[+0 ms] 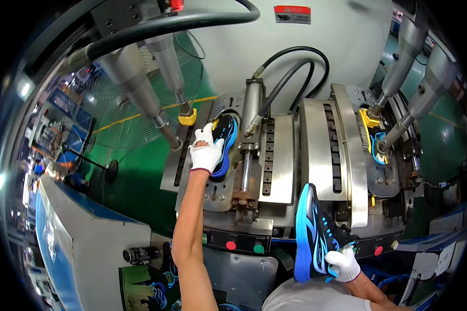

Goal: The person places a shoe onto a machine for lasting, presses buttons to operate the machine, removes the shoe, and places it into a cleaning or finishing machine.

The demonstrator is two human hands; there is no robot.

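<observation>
**Two gloved hands, two blue shoes at the sole press**

Places here are given relative to the hydraulic cylinder (251,106) that stands upright at the middle of the press.

Far to the left of the cylinder, a round wire fan guard (122,116) stands over the green floor (140,176), and two slanted grey rams (140,90) reach down toward a yellow pad (187,118) just left of the cylinder.

Just left of the cylinder and a little below its foot, the left hand (206,150), in a white glove, is stretched out at full arm's length. Its fingers are closed narrowly over the near side of a black-and-blue shoe (224,145) seated in the left station. The shoe's long axis runs away from the person, toe up toward the yellow pad, heel toward the wrist; the shoe lies just right of the palm and touches it.

Below the cylinder, red and green round buttons (244,246) sit on the control panel.

Right of the cylinder and well below it, close to the person's body, the right hand (343,264), also gloved in white, is wrapped around the heel end of a second blue shoe (312,233). This shoe stands nearly upright, sole facing left, toe pointing up toward the press.

Farther right of the cylinder, the right station (379,145) holds a yellow clamp and a light blue piece under two more rams. The right hand is the nearer one to that station
</observation>
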